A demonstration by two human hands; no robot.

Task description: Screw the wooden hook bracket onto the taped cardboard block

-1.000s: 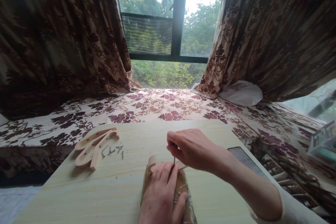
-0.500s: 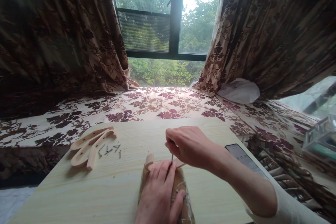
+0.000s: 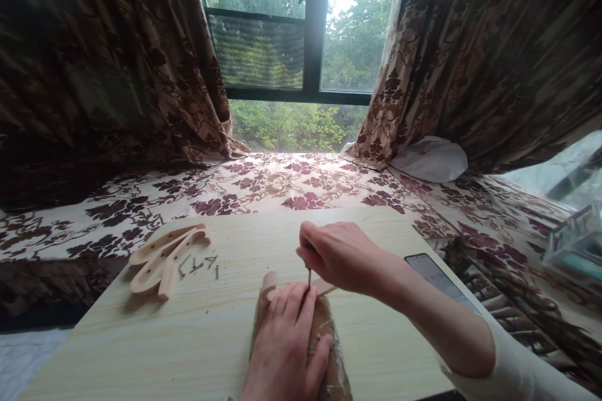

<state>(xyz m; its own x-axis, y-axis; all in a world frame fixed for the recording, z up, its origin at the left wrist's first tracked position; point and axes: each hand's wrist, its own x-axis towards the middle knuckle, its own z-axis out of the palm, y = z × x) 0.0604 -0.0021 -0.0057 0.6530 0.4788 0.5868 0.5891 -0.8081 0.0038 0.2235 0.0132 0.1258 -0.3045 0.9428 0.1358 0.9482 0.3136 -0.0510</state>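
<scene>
My right hand (image 3: 336,257) is closed around the handle of a screwdriver (image 3: 309,277), its thin shaft pointing down beside my left fingertips. Flat on a brown, tape-wrapped block (image 3: 329,332) lies my left hand (image 3: 286,332), fingers stretched out and thumb apart. Those fingertips press on a curved light wooden piece (image 3: 269,282) that lies across the block's far end. The screwdriver's tip meets this piece near my index finger; the exact contact is hidden. To the left, several similar wooden hook-shaped pieces (image 3: 165,279) with drilled holes rest together, beside several small screws (image 3: 195,266).
A pale wood-grain table (image 3: 179,351) carries everything. A phone (image 3: 439,279) showing running digits lies at its right edge. Beyond are a flower-patterned cloth (image 3: 282,182), a white plastic bag (image 3: 430,160), a clear box (image 3: 576,244) and curtains (image 3: 188,75) framing a window.
My right hand has turned slightly on the screwdriver, and more of its dark handle shows. My left hand stays pressed on the wooden piece. The view has shifted slightly.
</scene>
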